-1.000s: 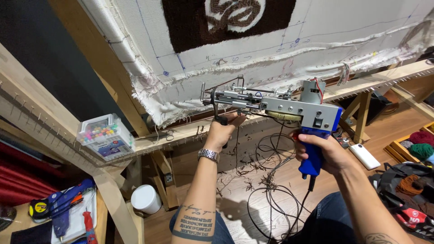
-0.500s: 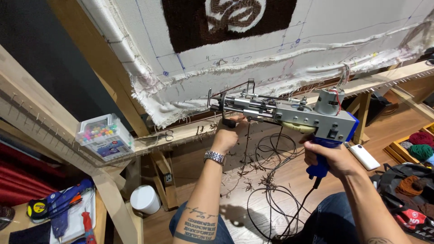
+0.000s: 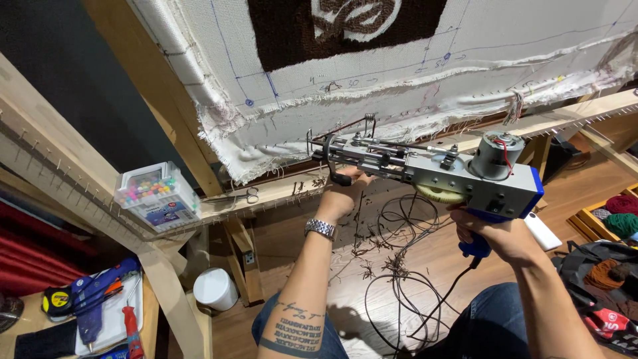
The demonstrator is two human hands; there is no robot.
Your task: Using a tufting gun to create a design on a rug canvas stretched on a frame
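Both hands grip a tufting gun (image 3: 432,169) held just below the stretched cloth (image 3: 399,86).

Head view: the left hand (image 3: 342,193) has its fingers curled shut around the gun's black front handle, wrist wearing a metal watch (image 3: 319,229). The right hand (image 3: 495,233) is clamped on the blue rear grip. The gun is silver and blue, lying level, needle end pointing left, motor on top, near the wooden frame rail (image 3: 279,193). A clear box of coloured pins (image 3: 156,196) sits far left on the frame.
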